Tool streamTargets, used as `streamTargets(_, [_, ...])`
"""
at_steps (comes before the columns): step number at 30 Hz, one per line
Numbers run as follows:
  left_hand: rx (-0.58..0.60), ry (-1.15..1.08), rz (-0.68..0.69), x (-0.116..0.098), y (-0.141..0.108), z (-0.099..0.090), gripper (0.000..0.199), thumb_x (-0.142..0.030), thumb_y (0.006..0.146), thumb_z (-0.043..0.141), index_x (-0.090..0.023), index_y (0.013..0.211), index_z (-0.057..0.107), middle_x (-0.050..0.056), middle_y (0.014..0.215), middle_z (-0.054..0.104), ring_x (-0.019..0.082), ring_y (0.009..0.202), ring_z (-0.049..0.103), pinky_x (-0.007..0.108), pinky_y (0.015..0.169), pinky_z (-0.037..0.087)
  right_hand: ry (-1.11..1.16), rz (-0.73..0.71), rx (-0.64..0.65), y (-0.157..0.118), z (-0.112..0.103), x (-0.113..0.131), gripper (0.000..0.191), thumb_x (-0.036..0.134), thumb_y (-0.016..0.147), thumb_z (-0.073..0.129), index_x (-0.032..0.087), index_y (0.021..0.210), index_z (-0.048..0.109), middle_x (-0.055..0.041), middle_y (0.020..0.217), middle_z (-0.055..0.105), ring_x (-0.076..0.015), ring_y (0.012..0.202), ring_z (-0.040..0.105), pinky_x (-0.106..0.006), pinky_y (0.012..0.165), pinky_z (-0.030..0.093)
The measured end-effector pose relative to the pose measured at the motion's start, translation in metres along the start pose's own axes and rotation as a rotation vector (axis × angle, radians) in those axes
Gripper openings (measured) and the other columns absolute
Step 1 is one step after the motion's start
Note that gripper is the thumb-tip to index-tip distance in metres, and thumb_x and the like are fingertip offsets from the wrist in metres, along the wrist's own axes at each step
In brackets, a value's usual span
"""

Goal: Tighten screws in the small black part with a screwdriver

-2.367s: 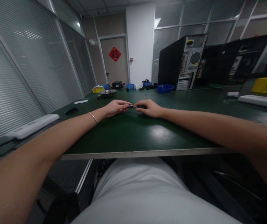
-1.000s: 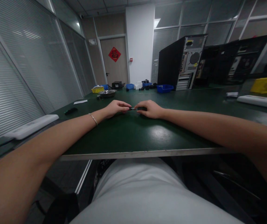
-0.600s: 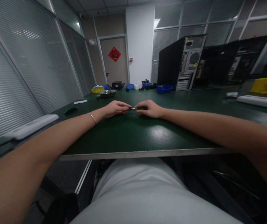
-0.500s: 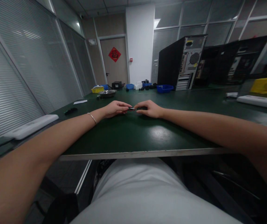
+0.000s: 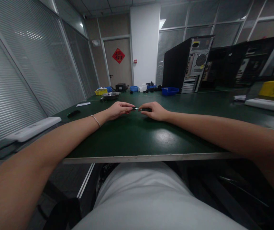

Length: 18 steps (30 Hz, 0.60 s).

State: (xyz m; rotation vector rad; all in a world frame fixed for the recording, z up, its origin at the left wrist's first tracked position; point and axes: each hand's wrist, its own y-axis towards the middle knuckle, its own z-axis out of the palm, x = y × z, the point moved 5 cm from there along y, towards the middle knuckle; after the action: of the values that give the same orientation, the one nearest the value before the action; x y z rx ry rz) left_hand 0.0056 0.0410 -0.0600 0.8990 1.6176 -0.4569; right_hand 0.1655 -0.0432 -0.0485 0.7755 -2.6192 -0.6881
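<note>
Above the green tabletop [image 5: 132, 137], my two hands face each other a short gap apart. My right hand [image 5: 157, 111] is closed round the dark handle of a screwdriver [image 5: 146, 109], whose thin bright shaft points left. Between the thumb and fingertips of my left hand [image 5: 119, 110] sits a small dark piece [image 5: 133, 109], mostly covered by the fingers, so its kind cannot be made out. The shaft's tip reaches this piece; whether it is in it or only beside it cannot be seen.
Left of my hands lie a dark green-and-black item [image 5: 73, 113], a white paper [image 5: 83, 104] and a white power strip [image 5: 36, 128]. Farther back stand a metal bowl [image 5: 111, 95], a blue bin [image 5: 170, 91] and a black computer tower [image 5: 177, 68]. Another power strip [image 5: 268, 106] lies right.
The screwdriver's shaft now shows more clearly between my hands, and the handle is tilted slightly differently. Both hands stay in nearly the same place; the view has shifted a little.
</note>
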Motion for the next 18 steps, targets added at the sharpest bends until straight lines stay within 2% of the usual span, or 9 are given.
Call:
streamTargets(6, [-0.040,0.086,0.040,-0.0022,-0.0022,0.0032,0.040,-0.032,0.061,0.074,-0.014,0.097,0.067,0.008,0.086,0.066,0.011,0.069,0.054,0.027,0.067,0.043,-0.104,-0.028,0.007,-0.0006,0.0009,0.0027,0.027,0.030,0.079,0.054,0.024,0.104,0.063,-0.0025,0.099,0.066,-0.0202,0.086,0.059,-0.027,0.072,0.041])
streamTargets(12, [-0.023,0.120,0.077,-0.0045,-0.0032,0.0055,0.039,-0.032,0.062,0.073,-0.013,0.096,0.067,0.006,0.081,0.066,0.011,0.066,0.054,0.027,0.064,0.042,-0.093,-0.047,0.029,-0.0007,0.0019,0.0054,0.028,0.029,0.079,0.054,0.024,0.105,0.062,-0.0027,0.099,0.066,-0.0203,0.087,0.060,-0.027,0.074,0.041])
streamTargets(18, [0.015,0.048,0.004,0.0000,-0.0030,0.0036,0.038,-0.028,0.063,0.073,-0.014,0.098,0.066,0.006,0.083,0.065,0.011,0.069,0.055,0.026,0.067,0.043,-0.052,-0.081,0.034,-0.0017,0.0005,0.0088,0.028,0.028,0.080,0.053,0.021,0.106,0.062,-0.0036,0.099,0.066,-0.0203,0.089,0.059,-0.027,0.076,0.041])
